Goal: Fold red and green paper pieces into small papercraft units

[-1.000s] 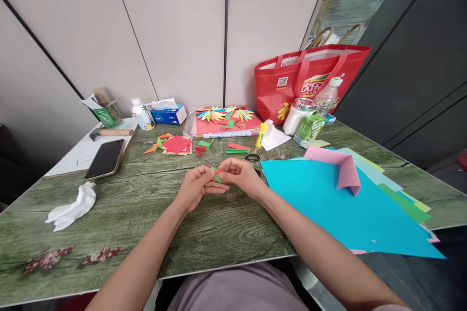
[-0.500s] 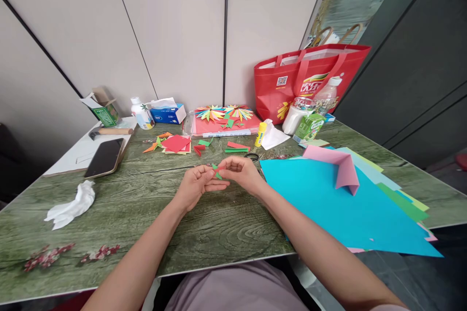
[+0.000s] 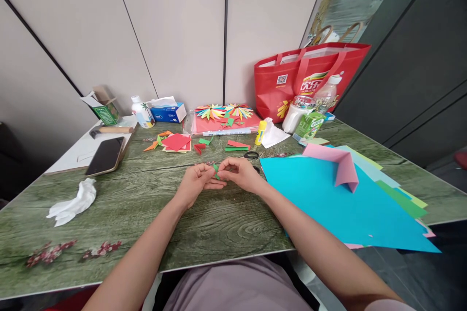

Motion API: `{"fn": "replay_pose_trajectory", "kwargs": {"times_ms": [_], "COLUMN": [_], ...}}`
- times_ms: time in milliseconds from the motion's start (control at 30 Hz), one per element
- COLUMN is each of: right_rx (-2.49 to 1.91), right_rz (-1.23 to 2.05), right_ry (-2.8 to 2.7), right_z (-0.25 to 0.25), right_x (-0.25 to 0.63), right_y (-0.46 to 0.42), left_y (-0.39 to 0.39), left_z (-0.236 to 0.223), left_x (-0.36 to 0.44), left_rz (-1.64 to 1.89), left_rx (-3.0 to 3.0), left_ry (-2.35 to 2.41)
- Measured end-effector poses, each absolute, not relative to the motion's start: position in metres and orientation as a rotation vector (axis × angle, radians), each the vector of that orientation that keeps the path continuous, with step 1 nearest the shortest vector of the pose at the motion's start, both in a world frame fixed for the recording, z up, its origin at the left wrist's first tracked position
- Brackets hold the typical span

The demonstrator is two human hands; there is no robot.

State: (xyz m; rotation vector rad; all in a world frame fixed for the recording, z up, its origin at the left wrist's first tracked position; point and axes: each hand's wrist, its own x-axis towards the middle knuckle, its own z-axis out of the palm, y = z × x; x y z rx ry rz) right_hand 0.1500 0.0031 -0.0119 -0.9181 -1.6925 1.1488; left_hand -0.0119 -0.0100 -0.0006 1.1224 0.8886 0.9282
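Observation:
Pinched at the middle of the table is a small folded green paper piece [image 3: 216, 170]. My left hand [image 3: 197, 185] grips it from the left between thumb and fingers, the other fingers stretched out beneath. From the right, my right hand [image 3: 241, 175] holds its edge with thumb and forefinger; the fingertips partly cover the piece. Black-handled scissors [image 3: 251, 155] lie just behind my right hand, partly hidden by it. Beyond my hands are red and green paper strips [image 3: 238, 147], a small red folded piece [image 3: 199, 148] and a stack of red paper squares [image 3: 177, 142].
Blue paper sheets [image 3: 302, 199] with a folded pink sheet [image 3: 346, 167] cover the right side. A yellow glue stick [image 3: 260, 132], paper flowers [image 3: 210, 112], red bag [image 3: 277, 87] and tissue box [image 3: 169, 112] stand behind. Leftward lie a phone [image 3: 105, 156], hammer [image 3: 116, 129] and crumpled tissue [image 3: 75, 202].
Both hands stay nearly in place with the paper piece. My right fingers have shifted slightly; the red part seen before no longer shows, and more of the scissors is visible.

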Motion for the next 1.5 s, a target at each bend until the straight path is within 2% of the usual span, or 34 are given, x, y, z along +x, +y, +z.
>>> {"fn": "replay_pose_trajectory", "kwargs": {"times_ms": [433, 500, 600, 733, 900, 1267, 1500], "right_rx": [-0.867, -0.972, -1.297, -1.758, -2.011, -1.97, -1.957], "right_rz": [1.039, 0.879, 0.4, 0.183, 0.144, 0.284, 0.231], "right_ry": [-1.701, -1.689, -1.719, -1.907, -2.027, -2.285, -2.284], "right_z": [-0.013, -0.015, -0.021, -0.023, -0.017, -0.006, -0.003], "right_x": [0.15, 0.156, 0.17, 0.182, 0.178, 0.182, 0.184], "right_y": [0.004, 0.009, 0.019, 0.023, 0.017, 0.01, 0.008], "left_y": [-0.007, -0.005, -0.004, -0.006, -0.005, 0.001, 0.004], "left_z": [-0.002, -0.003, -0.003, 0.0, 0.001, -0.007, -0.007], "left_x": [-0.013, -0.014, -0.016, -0.015, -0.015, -0.017, -0.021], "left_rz": [1.004, 1.049, 1.081, 1.09, 1.127, 1.265, 1.343], "left_rx": [1.1, 1.1, 1.123, 1.11, 1.068, 1.015, 1.007], "left_ry": [0.955, 1.006, 1.099, 1.099, 1.083, 1.121, 1.065]}}
